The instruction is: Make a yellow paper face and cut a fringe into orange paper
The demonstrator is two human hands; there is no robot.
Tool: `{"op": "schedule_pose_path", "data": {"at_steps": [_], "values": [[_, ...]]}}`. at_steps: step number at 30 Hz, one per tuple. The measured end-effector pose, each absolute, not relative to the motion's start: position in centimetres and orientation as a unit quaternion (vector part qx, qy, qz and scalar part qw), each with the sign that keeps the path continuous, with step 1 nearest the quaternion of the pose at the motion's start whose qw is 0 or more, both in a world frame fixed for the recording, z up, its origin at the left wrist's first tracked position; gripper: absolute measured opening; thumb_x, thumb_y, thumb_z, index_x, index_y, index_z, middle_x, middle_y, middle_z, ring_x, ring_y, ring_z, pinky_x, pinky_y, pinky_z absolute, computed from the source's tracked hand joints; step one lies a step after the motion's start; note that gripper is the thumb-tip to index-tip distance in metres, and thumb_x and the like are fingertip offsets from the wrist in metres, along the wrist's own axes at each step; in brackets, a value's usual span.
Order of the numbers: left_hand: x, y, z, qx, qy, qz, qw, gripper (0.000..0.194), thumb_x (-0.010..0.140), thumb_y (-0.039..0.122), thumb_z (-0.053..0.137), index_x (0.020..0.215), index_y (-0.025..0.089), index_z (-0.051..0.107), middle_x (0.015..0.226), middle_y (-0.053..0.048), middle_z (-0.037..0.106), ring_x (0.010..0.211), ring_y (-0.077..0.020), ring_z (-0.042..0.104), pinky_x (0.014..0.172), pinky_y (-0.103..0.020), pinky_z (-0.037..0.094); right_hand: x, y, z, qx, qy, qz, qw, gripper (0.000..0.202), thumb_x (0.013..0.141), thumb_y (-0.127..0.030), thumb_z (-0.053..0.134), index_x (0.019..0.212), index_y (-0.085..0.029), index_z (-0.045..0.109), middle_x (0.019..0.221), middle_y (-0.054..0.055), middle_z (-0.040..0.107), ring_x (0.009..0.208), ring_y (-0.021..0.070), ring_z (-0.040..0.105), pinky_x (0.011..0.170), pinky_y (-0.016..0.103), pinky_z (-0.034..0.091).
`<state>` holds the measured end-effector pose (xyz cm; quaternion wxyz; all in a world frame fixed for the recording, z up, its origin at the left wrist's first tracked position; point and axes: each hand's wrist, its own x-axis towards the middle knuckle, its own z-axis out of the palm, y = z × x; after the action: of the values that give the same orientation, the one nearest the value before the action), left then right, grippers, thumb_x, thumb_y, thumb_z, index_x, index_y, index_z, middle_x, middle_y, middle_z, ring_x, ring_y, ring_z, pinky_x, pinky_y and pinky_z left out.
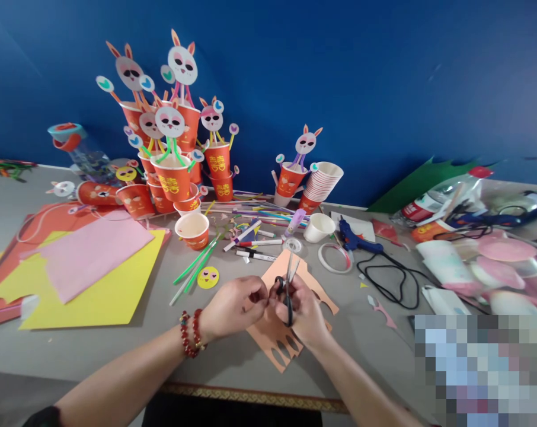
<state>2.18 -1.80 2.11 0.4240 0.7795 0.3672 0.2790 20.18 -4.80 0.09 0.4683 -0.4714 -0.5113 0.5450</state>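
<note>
My right hand [303, 309] holds a pair of scissors [290, 279] with black handles, blades pointing away from me. Close against it, my left hand [237, 305] has its fingers curled and pinched together; whatever they hold is too small or hidden. Beneath both hands lies a sheet of orange paper [268, 344] with several oval holes cut along its edges. To the left of my left hand rests a round yellow paper face [208, 277]. Green pipe cleaners [201, 267] lie beside that face.
Red paper cups with rabbit figures [173, 178] are stacked at back left. Yellow paper [95, 296] and pink paper [95, 255] lie left. Markers [255, 255], tape [335, 258], a white cup [319, 228] and a blue glue gun [357, 237] with a looping cord are beyond my hands.
</note>
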Motion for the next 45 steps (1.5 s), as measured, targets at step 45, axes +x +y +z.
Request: {"op": "schedule_pose_path", "data": {"at_steps": [45], "values": [[0.9, -0.5, 3.6, 0.561, 0.315, 0.448, 0.621, 0.025, 0.087, 0.032, 0.061, 0.068, 0.017, 0.051, 0.072, -0.003, 0.062, 0.07, -0.0153, 0.06, 0.068, -0.027, 0.047, 20.1, -5.4, 0.8, -0.423, -0.472, 0.7, 0.328, 0.051, 0.069, -0.062, 0.075, 0.073, -0.02, 0.046, 0.054, -0.008, 0.049, 0.042, 0.0067, 0.046, 0.044, 0.02, 0.03]]}}
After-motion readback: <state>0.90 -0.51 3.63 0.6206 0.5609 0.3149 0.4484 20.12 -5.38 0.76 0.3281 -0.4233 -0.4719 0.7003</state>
